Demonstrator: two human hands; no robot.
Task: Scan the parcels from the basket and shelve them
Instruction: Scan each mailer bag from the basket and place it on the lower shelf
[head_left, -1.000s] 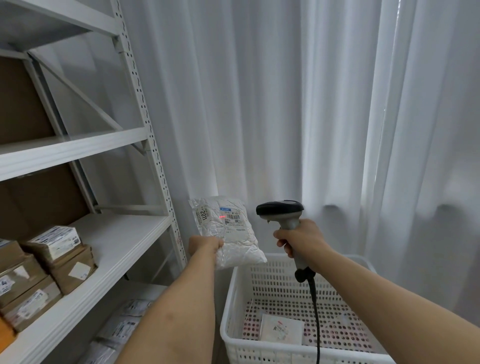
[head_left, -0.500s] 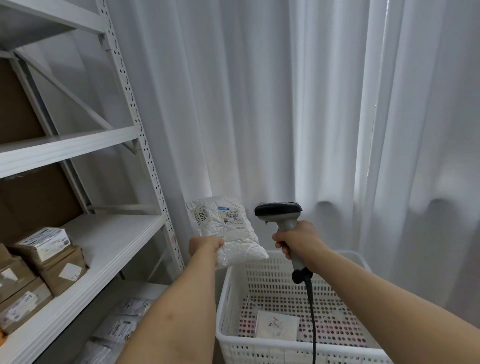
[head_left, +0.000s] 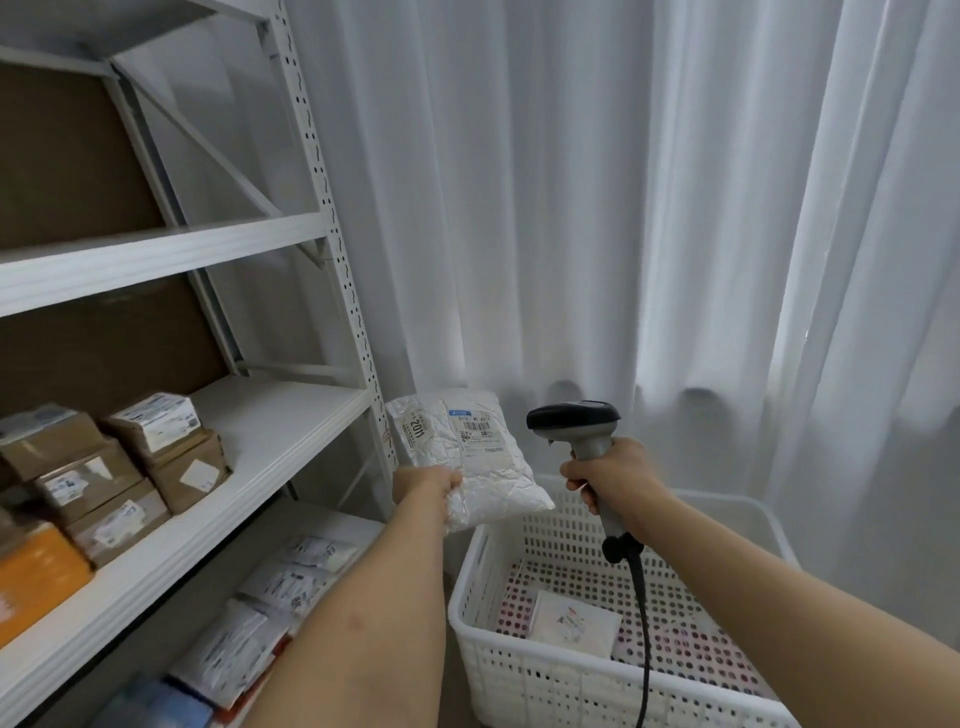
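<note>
Parcel (head_left: 470, 457): white crinkled plastic bag, held up in the air above the near left corner of the basket, label side facing the camera, tilted with its lower right corner pointing down.
Label (head_left: 480, 436): white sticker with barcodes on the upper half of the parcel; beside it a smaller sticker reading 2011, turned sideways.
Left hand (head_left: 426, 486): curled around the lower left edge of the parcel, gripping it from below.
Right hand (head_left: 610, 480): wrapped around the grey handle of the scanner, fingers closed tight.
Scanner (head_left: 576, 426): black head at the level of the parcel, just to its right and apart from it; black cable hanging from the handle base down across the basket.
Basket (head_left: 545, 670): white perforated plastic, on the floor below both hands; one flat white parcel (head_left: 574, 623) lying on its bottom.
Middle shelf (head_left: 280, 441): white board at left, with brown cardboard boxes (head_left: 156, 457) stacked toward its left end and an orange package (head_left: 36, 582) nearest the camera.
Lower shelf (head_left: 358, 525): white bagged parcels (head_left: 270, 608) lying in a row.
Backdrop: white curtain (head_left: 623, 208) hanging behind the basket.
</note>
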